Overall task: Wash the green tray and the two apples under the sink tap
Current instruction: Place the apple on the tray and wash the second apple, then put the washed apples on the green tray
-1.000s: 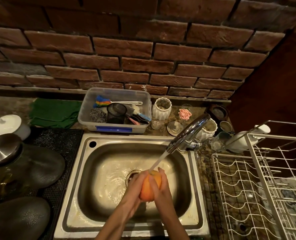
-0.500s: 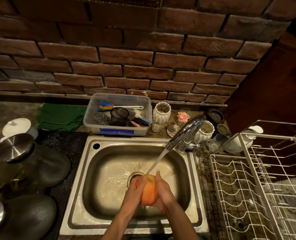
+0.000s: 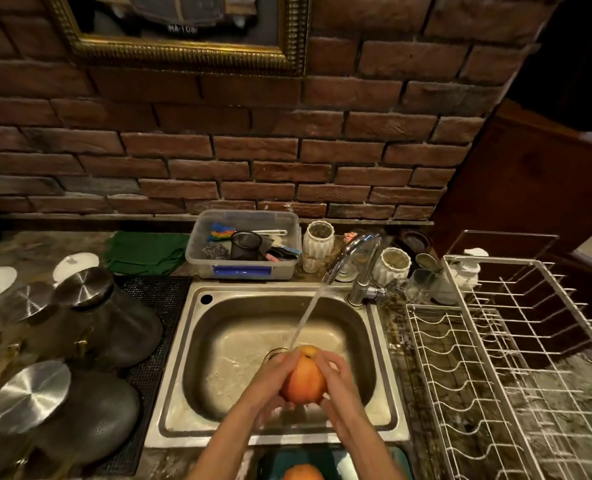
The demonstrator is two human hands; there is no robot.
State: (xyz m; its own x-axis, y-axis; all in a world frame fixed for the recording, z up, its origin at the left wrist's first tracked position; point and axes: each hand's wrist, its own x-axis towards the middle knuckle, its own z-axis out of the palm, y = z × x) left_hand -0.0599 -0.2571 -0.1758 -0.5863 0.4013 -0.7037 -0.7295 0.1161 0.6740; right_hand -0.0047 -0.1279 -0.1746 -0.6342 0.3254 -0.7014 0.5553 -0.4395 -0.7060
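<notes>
Over the sink (image 3: 183, 358), the left hand (image 3: 274, 379) and right hand (image 3: 336, 382) clasp one apple (image 3: 303, 377) between them under the tap's (image 3: 358, 254) stream.

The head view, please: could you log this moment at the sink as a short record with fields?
apple in hand: orange-red apple, held over the sink
left hand: left hand cupping its left side
right hand: right hand on its right side
tap: running, stream landing on the apple's top
second apple: on the green tray, bottom edge
drying rack: right of the sink
</notes>
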